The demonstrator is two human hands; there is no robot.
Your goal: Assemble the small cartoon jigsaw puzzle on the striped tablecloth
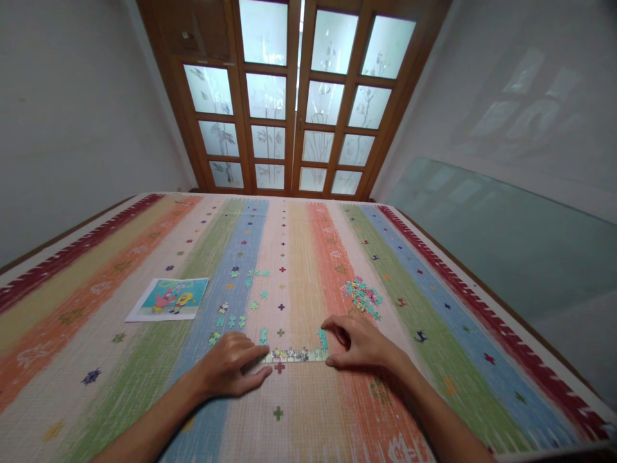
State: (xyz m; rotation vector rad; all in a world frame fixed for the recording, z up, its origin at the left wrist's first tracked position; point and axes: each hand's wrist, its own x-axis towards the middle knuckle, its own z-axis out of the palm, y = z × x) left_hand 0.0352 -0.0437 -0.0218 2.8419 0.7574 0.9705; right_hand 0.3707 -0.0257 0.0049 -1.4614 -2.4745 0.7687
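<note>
A joined strip of jigsaw puzzle (pixel 296 355) lies flat on the striped cloth, with teal pieces rising from both ends. My left hand (pixel 234 365) grips its left end, index finger and thumb touching the edge. At the other end, my right hand (pixel 359 341) has its index finger by the upper teal piece (pixel 322 337) and its thumb at the lower corner. Another teal piece (pixel 263 335) stands up from the strip's left side. Scattered loose puzzle pieces (pixel 236 321) lie beyond my left hand. A heap of mixed puzzle pieces (pixel 362 296) sits past my right hand.
A printed cartoon picture (pixel 176 300) lies at the left on the striped cloth (pixel 308 411), which covers a wide flat surface. Wooden doors with frosted panes (pixel 270 96) stand at the far end. A pale green panel (pixel 501 238) leans along the right wall.
</note>
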